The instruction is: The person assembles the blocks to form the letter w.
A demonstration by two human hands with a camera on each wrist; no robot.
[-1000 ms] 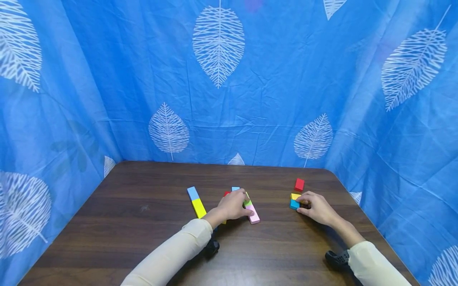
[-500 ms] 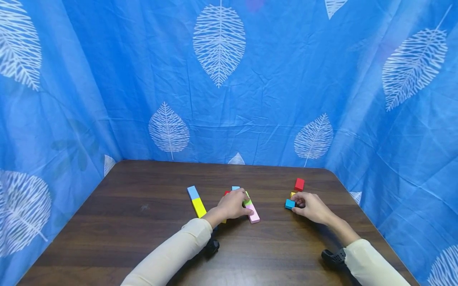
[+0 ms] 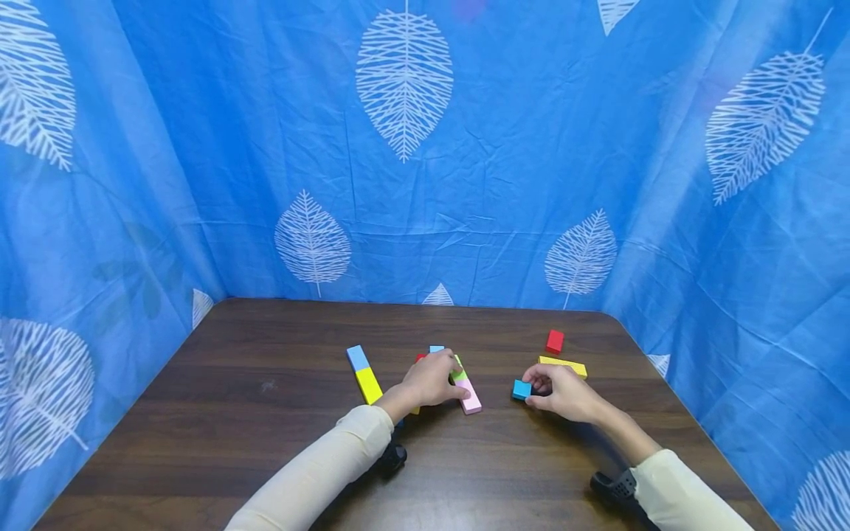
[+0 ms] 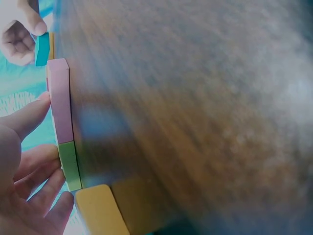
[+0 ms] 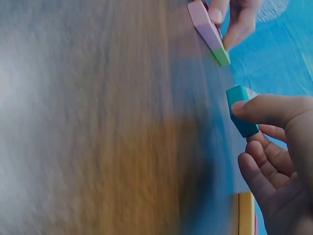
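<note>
Head view records the right hand [image 3: 564, 394], fingers pinching the teal block [image 3: 521, 389], now carried off the yellow bar [image 3: 563, 366] toward the left hand [image 3: 432, 382], whose fingers rest on the pink block [image 3: 470, 397].

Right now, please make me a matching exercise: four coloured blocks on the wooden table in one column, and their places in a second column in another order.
Things:
1. small teal block
2. long pink block
3. small red block
4. long yellow block with a light blue end

Places:
A. alone, farthest back on the right
B. pinched by the right hand
C. left of the left hand, untouched
D. under the left hand's fingertips

Pairs: 1-B, 2-D, 3-A, 4-C
</note>
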